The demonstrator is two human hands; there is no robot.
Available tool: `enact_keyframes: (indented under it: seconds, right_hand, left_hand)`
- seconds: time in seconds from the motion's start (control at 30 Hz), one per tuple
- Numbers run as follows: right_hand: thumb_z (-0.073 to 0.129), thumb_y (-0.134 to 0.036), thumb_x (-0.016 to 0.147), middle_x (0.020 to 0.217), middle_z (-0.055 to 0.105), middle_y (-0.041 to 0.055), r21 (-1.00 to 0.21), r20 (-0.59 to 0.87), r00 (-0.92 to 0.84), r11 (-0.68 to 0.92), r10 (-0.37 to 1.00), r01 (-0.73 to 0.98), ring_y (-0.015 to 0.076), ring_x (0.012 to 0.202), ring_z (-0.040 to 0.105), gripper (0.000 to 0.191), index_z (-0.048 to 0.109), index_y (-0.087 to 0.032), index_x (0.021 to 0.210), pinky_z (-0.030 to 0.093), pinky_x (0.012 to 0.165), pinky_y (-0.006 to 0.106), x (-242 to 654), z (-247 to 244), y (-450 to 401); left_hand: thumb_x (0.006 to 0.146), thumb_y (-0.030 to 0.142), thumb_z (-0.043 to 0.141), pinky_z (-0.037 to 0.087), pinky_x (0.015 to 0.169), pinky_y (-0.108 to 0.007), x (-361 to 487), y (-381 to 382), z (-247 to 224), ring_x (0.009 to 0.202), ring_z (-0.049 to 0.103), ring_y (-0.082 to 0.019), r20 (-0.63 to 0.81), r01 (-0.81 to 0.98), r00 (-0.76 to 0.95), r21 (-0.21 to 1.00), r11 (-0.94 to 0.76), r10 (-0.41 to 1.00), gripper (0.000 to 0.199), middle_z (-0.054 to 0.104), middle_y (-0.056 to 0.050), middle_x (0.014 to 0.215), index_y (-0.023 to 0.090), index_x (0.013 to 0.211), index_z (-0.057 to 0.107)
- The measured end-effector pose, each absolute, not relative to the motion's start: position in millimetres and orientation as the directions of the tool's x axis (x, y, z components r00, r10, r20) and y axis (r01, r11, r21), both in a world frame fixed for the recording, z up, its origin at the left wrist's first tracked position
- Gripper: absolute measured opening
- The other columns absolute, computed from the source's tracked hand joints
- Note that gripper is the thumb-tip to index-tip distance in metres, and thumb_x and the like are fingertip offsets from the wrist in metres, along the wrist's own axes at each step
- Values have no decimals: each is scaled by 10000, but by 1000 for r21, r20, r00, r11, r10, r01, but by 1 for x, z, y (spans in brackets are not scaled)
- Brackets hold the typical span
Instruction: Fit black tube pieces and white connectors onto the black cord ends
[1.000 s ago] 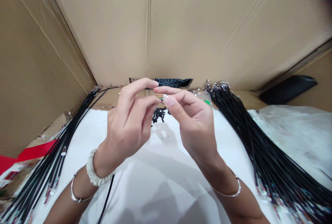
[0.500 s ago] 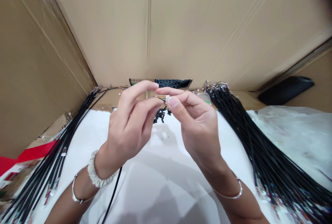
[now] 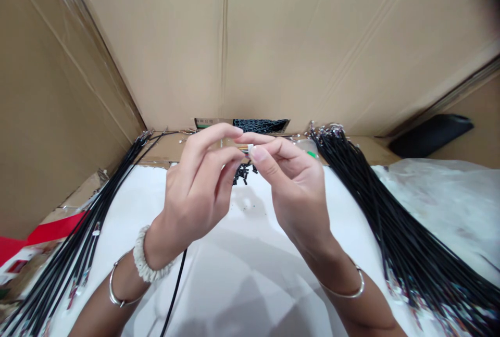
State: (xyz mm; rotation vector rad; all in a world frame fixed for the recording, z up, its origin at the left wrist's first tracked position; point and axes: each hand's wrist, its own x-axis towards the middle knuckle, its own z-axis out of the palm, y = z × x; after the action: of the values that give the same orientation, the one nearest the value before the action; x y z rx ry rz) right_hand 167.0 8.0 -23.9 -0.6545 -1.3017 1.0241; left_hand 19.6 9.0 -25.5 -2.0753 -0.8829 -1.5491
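Between thumb and fingers, my right hand [image 3: 297,186] pinches a small white connector [image 3: 250,149]. Thin coloured wires [image 3: 242,150], yellow among them, run from the connector's left side to the fingers of my left hand [image 3: 199,186], which are closed on them. A black cable [image 3: 174,290] hangs below my left hand toward the bottom edge. The tips of both index fingers meet or nearly meet above the connector. Small black tube pieces [image 3: 242,173] lie on the white table [image 3: 234,274] beyond my hands.
Bundles of black cables lie at the left [image 3: 97,201] and right [image 3: 371,201], with wire ends showing. Cardboard walls [image 3: 292,40] stand behind and at the sides. At right are a plastic bag [image 3: 449,196] and a black object [image 3: 432,135]. Dark pieces fill a cutout [image 3: 261,126] at the back.
My left hand has shifted slightly to the right, closer to the connector. The right hand and connector have moved a little left; the hanging cable has swung slightly right.
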Motion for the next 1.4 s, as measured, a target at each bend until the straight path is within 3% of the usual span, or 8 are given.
enact_keyframes:
  seconds: [0.2, 0.4, 0.67, 0.87, 1.1, 1.4]
  right_hand:
    - [690, -261, 965, 1092, 798, -5, -868, 466, -24, 451, 885, -208, 168, 1099, 717, 167, 725, -231, 805, 545, 891, 308, 163, -26, 7]
    - [688, -272, 965, 1126, 798, 11, -866, 433, -123, 375, 893, -330, 180, 1146, 712, 145, 745, -238, 836, 558, 1016, 353, 167, -28, 13]
    - [669, -332, 970, 1212, 771, 28, -921, 376, -288, 320, 881, -223, 187, 1066, 722, 177, 712, -233, 829, 578, 952, 369, 183, -20, 22]
    - [667, -307, 975, 1242, 744, 28, -910, 404, -287, 350, 869, -220, 187, 1105, 689, 153, 738, -234, 860, 554, 939, 353, 184, -20, 21]
    - [649, -315, 983, 1280, 735, 32, -905, 418, -269, 369, 868, -213, 211, 1172, 672, 190, 693, -234, 817, 538, 987, 383, 180, -22, 19]
    - [646, -330, 983, 1260, 738, 26, -903, 420, -244, 375, 874, -211, 219, 1144, 674, 222, 655, -237, 781, 522, 999, 408, 178, -23, 17]
  left_hand:
    - [943, 94, 630, 547, 596, -221, 23, 11, -26, 881, 683, -143, 963, 672, 152, 64, -737, 222, 108, 709, -70, 1079, 195, 977, 642]
    - [939, 104, 627, 503, 480, -225, 21, 14, -24, 722, 674, -130, 965, 699, 153, 48, -714, 215, 126, 725, -59, 1053, 224, 969, 649]
    - [953, 93, 610, 518, 512, -212, 16, 12, -23, 830, 711, -141, 940, 681, 207, 59, -730, 269, 132, 710, -71, 1111, 219, 984, 637]
    - [958, 98, 619, 518, 508, -217, 16, 8, -21, 820, 701, -136, 913, 689, 239, 82, -721, 332, 113, 708, -95, 1165, 202, 991, 649]
    - [941, 91, 628, 485, 453, -209, 18, 11, -24, 735, 682, -124, 942, 676, 213, 49, -735, 259, 112, 734, -107, 1106, 195, 977, 650]
    - [932, 96, 637, 510, 468, -224, 20, 12, -26, 816, 741, -169, 948, 657, 189, 71, -750, 255, 112, 735, -109, 1075, 197, 980, 648]
